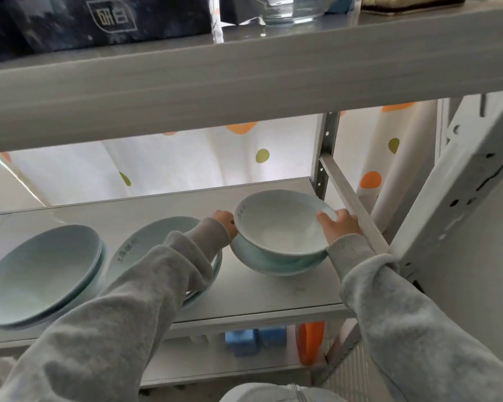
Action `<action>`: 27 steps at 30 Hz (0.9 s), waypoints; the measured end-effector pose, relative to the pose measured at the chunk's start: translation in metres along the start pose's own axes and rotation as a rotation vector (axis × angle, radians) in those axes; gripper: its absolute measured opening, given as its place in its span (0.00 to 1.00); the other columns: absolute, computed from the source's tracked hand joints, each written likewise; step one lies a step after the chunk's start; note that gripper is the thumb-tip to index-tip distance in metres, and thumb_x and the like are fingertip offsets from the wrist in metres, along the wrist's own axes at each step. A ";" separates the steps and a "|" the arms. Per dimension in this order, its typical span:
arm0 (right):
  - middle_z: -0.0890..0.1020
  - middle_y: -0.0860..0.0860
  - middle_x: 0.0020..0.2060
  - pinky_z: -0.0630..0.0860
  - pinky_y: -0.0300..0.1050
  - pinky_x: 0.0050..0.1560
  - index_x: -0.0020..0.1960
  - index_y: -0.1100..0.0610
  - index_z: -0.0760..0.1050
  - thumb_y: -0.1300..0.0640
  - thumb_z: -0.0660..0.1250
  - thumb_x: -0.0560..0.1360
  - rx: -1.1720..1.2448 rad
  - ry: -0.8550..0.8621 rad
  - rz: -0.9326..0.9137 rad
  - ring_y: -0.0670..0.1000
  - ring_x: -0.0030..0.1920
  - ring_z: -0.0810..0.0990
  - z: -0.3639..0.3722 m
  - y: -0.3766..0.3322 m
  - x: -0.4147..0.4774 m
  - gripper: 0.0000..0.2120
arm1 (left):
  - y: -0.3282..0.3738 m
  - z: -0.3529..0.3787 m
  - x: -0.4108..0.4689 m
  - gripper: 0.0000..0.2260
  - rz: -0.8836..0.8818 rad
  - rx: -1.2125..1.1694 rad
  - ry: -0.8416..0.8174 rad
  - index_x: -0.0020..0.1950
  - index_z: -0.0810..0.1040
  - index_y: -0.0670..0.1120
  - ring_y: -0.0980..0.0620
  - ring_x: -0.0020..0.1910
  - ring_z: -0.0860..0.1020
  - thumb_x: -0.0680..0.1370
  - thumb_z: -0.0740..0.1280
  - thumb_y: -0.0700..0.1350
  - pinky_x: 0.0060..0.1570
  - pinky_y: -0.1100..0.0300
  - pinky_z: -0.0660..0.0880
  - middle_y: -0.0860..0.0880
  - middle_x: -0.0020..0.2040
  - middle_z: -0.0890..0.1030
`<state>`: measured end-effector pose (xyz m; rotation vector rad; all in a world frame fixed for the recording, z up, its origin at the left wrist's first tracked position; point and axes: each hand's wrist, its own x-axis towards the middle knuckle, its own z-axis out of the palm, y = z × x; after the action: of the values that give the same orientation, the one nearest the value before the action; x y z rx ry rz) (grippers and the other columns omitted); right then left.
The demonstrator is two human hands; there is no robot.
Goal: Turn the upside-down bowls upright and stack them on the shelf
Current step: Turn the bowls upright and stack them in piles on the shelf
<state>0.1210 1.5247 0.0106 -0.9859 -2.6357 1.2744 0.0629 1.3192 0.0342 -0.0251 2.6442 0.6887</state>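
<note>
A pale blue-green bowl (279,227) stands upright at the right end of the white shelf (267,294), nested on another bowl (276,266) whose rim shows beneath it. My left hand (225,224) grips its left rim and my right hand (339,224) holds its right rim, thumb inside. In the middle of the shelf lies a second stack of similar bowls (145,242), partly hidden by my left sleeve. A third stack (41,271) sits at the left. Both of these stacks look tilted toward me, with their insides showing.
A metal upright (324,158) and side rail (355,210) close the shelf's right end, close to my right hand. The shelf above (244,71) carries a dark box and a glass bowl. Blue blocks (256,339) and an orange item lie on the shelf below.
</note>
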 end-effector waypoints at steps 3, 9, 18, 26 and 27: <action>0.69 0.59 0.63 0.71 0.52 0.59 0.68 0.61 0.65 0.46 0.58 0.77 -0.031 0.013 0.001 0.60 0.59 0.74 0.002 0.004 -0.004 0.26 | 0.001 0.002 -0.005 0.14 0.025 0.326 0.145 0.64 0.76 0.43 0.44 0.66 0.62 0.80 0.59 0.43 0.69 0.52 0.59 0.44 0.64 0.66; 0.67 0.57 0.63 0.69 0.46 0.53 0.67 0.59 0.66 0.49 0.61 0.77 0.055 0.013 -0.015 0.59 0.57 0.74 0.004 0.003 -0.009 0.22 | -0.005 0.005 -0.006 0.15 0.033 0.532 0.158 0.64 0.75 0.43 0.45 0.64 0.61 0.79 0.61 0.43 0.67 0.52 0.61 0.45 0.63 0.66; 0.73 0.61 0.54 0.75 0.66 0.56 0.58 0.56 0.64 0.52 0.71 0.71 1.024 -0.330 0.617 0.64 0.55 0.74 0.022 0.017 -0.054 0.22 | 0.004 0.009 -0.029 0.30 0.335 0.472 0.206 0.75 0.59 0.50 0.45 0.69 0.61 0.76 0.62 0.60 0.67 0.50 0.64 0.45 0.69 0.63; 0.73 0.62 0.45 0.69 0.69 0.61 0.57 0.59 0.62 0.62 0.67 0.73 1.455 -0.561 0.719 0.69 0.62 0.70 0.025 0.002 -0.061 0.17 | 0.013 0.033 -0.026 0.33 0.342 0.562 0.186 0.76 0.56 0.50 0.44 0.74 0.52 0.75 0.64 0.59 0.72 0.50 0.57 0.45 0.75 0.56; 0.73 0.63 0.45 0.69 0.69 0.61 0.57 0.59 0.62 0.63 0.66 0.73 1.456 -0.563 0.718 0.69 0.63 0.70 0.026 0.000 -0.059 0.17 | 0.015 0.036 -0.025 0.32 0.347 0.539 0.218 0.76 0.56 0.49 0.44 0.74 0.53 0.76 0.62 0.58 0.72 0.50 0.57 0.45 0.74 0.56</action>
<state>0.1602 1.4739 0.0063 -1.2239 -0.6742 3.0803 0.0976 1.3468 0.0224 0.5477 2.9896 0.0480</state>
